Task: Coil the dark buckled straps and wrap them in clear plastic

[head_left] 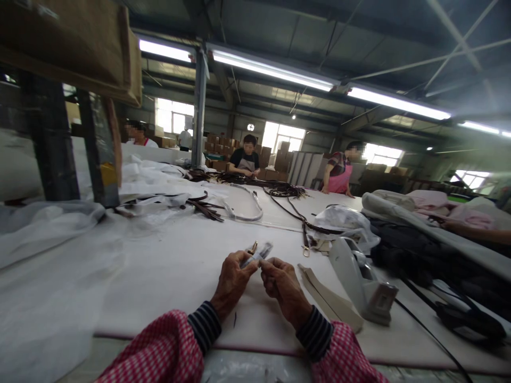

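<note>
My left hand (232,280) and my right hand (282,284) meet over the white table (167,271), both with fingers pinched. Between them they hold a small clear plastic packet (257,254) that sticks up and away from me. A small gold metal clasp (253,248) shows just behind the left fingers. I cannot tell whether it is in the hand or lying on the table. Both wrists wear striped cuffs under red checked sleeves.
A grey tape dispenser (365,282) and a beige strip (325,298) lie right of my hands. Dark leather straps (287,205), a clear plastic strap (243,205) and plastic bags (343,221) lie further back. Three people work at the far side. Dark and pink cloth (431,234) is piled at right.
</note>
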Tool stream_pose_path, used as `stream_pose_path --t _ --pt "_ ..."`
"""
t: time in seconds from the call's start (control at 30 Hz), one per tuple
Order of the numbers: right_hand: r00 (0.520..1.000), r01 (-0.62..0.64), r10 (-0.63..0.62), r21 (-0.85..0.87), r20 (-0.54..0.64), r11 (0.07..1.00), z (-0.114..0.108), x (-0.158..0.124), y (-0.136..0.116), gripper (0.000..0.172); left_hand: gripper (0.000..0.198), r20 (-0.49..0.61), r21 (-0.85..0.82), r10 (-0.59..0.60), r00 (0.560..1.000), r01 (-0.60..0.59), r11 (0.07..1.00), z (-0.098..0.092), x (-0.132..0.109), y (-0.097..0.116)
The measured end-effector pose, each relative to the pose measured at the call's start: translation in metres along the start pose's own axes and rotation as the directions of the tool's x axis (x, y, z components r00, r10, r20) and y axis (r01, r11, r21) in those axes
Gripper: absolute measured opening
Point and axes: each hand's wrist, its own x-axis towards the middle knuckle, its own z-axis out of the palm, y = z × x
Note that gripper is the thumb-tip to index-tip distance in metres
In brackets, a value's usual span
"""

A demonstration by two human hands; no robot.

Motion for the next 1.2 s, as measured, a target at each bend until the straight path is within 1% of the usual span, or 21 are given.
stream_pose_path --t 0.17,0.33,0.5,0.63,0.7,0.8,0.87,0.97,1.1,1.2 --pt "1.0 0.01 -0.01 -0.006 0.012 1.0 -0.003 0.002 0.003 0.054 0.029 0.057 -0.048 -0.048 0.997 0.051 0.998 -0.002 0.001 -0.003" --pt "0.999 0.031 -0.032 0.017 0.039 0.999 -0.004 0.002 0.006 0.052 0.035 0.127 -0.134 -0.097 0.987 0.114 0.984 -0.004 0.0 0.0" --pt "0.995 0.087 -0.089 0.044 0.053 0.995 0.0 0.0 0.01 0.05 0.043 0.139 -0.182 -0.11 0.984 0.135 0.974 -0.004 0.001 0.001" --pt "0.993 0.103 -0.104 0.029 0.047 0.994 0.005 -0.001 0.012 0.051 0.046 0.147 -0.21 -0.096 0.984 0.126 0.97 -0.003 -0.001 -0.003" --pt "0.991 0.126 -0.126 0.019 0.045 0.992 0.007 0.0 0.013 0.052 0.045 0.167 -0.275 -0.076 0.983 0.121 0.954 -0.002 -0.004 -0.003" --pt "0.984 0.173 -0.172 -0.022 0.045 0.985 0.009 0.003 0.013 0.053 0.043 0.199 -0.403 -0.062 0.978 0.139 0.904 -0.001 -0.008 -0.001" --pt "0.978 0.205 -0.202 -0.053 0.051 0.977 0.01 0.006 0.013 0.053 0.04 0.216 -0.448 -0.083 0.973 0.174 0.877 -0.001 -0.01 0.001" --pt "0.971 0.231 -0.227 -0.055 0.07 0.971 0.008 0.01 0.014 0.054 0.038 0.232 -0.486 -0.13 0.964 0.231 0.843 -0.002 -0.008 0.001" --pt "0.972 0.216 -0.21 -0.046 0.106 0.975 0.005 0.013 0.019 0.051 0.039 0.224 -0.491 -0.209 0.952 0.296 0.82 -0.003 -0.006 -0.001" --pt "0.971 0.213 -0.209 -0.031 0.118 0.976 0.003 0.014 0.022 0.049 0.036 0.225 -0.489 -0.235 0.946 0.318 0.812 -0.003 -0.006 -0.001"
